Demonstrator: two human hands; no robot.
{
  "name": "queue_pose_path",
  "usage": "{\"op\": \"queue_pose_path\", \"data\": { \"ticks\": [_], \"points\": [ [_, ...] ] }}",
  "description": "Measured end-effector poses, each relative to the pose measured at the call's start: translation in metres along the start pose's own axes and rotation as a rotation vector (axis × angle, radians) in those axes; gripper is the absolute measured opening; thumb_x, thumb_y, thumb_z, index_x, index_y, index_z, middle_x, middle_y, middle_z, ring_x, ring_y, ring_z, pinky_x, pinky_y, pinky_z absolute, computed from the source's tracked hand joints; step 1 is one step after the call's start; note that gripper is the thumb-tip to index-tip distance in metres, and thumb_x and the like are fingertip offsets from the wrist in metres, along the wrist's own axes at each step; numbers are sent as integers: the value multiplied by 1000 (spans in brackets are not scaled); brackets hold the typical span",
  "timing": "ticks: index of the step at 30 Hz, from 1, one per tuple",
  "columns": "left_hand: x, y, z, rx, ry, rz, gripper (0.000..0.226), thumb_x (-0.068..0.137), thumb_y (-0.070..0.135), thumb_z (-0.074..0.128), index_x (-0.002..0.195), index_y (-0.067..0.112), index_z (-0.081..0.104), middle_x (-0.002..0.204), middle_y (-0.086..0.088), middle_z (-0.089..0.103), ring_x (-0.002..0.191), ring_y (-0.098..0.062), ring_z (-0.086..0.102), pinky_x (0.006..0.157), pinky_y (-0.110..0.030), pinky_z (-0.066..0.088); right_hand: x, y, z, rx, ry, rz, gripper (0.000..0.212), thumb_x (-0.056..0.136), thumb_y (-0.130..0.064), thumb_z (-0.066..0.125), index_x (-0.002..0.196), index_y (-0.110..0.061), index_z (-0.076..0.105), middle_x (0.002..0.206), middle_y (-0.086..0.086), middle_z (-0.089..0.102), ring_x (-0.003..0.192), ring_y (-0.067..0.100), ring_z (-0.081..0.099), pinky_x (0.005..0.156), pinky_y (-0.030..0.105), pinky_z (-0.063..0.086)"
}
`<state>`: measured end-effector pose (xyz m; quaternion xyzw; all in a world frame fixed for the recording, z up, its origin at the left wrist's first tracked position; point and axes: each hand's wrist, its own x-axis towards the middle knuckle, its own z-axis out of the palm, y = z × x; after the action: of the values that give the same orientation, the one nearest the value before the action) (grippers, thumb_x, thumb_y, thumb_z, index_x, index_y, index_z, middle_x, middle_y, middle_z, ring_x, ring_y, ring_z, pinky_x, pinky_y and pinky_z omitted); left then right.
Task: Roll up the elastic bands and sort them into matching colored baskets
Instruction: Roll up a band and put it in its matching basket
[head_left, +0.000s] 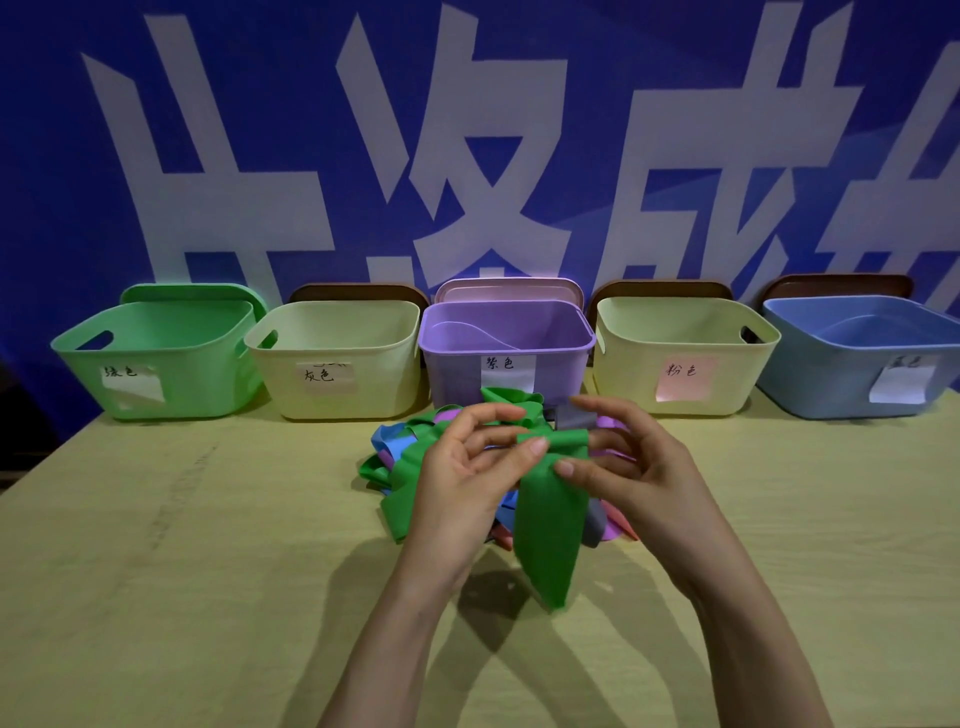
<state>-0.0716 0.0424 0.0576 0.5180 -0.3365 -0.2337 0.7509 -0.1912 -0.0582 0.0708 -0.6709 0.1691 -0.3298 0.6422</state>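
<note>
Green band (548, 525): thin, limp, stretchy, light. My left hand (457, 467) and right hand (636, 467) both pinch its upper fold. I'd roll tight from that end, or it probably springs open.

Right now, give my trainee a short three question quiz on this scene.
1. True or false: the left hand and the right hand both pinch the wide green elastic band.
2. Which basket stands directly behind the mixed pile of coloured bands? A green plastic basket, B purple plastic basket, C blue plastic basket.
3. How many plastic baskets line the pale wooden table's far edge?
Key: 1 true; 2 B; 3 five.
</note>
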Motion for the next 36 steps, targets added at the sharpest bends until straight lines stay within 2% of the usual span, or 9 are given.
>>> {"op": "queue_pose_path", "data": {
  "ticks": [4,8,13,15,19,28,32,34,36],
  "points": [
    [0,-2,-2,46,-8,32,25,77,-5,70,95,11,63,87,0,70,86,-11,66,78,-20,53,-1,1,1,-48,-1,8,32,73,-9,72,104,-10,66,87,17,68,81,14,69,75,22,56],
    [-2,-6,-4,87,-40,27,25,71,11,75,90,25,66,91,5,72,91,-12,68,60,-23,55,-2,2,2,-71,46,-2,28,73,-28,66,95,-10,70,87,6,73,86,15,69,75,25,56],
    [-4,-3,-1,83,-52,-96,43,60,39,78,98,22,66,98,-6,71,86,-19,69,82,-61,46,0,4,3,26,88,-29,27,73,-21,67,93,-4,68,86,6,73,83,12,67,72,20,52],
    [-5,-2,-1,72,-53,-135,48,59,37,80,99,17,65,90,-7,72,82,-19,69,84,-65,44,1,5,3,54,88,-28,26,71,-19,68,93,-4,68,86,6,72,83,11,66,73,21,52],
    [-6,0,-2,100,-72,-110,25,66,22,77,89,20,68,88,-3,73,82,-15,69,84,-63,47,-1,4,2,40,79,-46,23,66,-16,70,88,-9,70,82,2,73,81,10,67,72,21,54],
    [-4,4,-2,102,-82,-97,28,61,45,75,85,30,71,87,4,70,83,-15,66,81,-61,48,-1,2,1,12,84,-67,25,64,-6,72,89,-9,71,86,5,74,85,16,69,78,22,56],
    [-1,0,-2,43,-37,-48,20,69,22,81,85,18,69,82,5,71,81,-11,66,74,-34,55,-3,0,0,20,58,-17,54,73,7,70,120,-17,58,96,5,70,86,20,70,75,25,57],
    [-1,0,0,8,-17,-19,20,68,19,72,87,13,67,78,8,70,75,-6,65,71,-20,53,-3,1,0,48,31,37,54,75,11,68,122,-14,55,81,2,68,76,16,70,69,23,57],
    [-1,-3,-1,13,-16,-7,20,68,18,76,87,17,69,80,7,69,76,-7,64,69,-21,53,-2,4,0,15,12,58,47,76,12,67,118,-8,57,67,-3,63,68,10,67,68,22,57]
  ]
}}
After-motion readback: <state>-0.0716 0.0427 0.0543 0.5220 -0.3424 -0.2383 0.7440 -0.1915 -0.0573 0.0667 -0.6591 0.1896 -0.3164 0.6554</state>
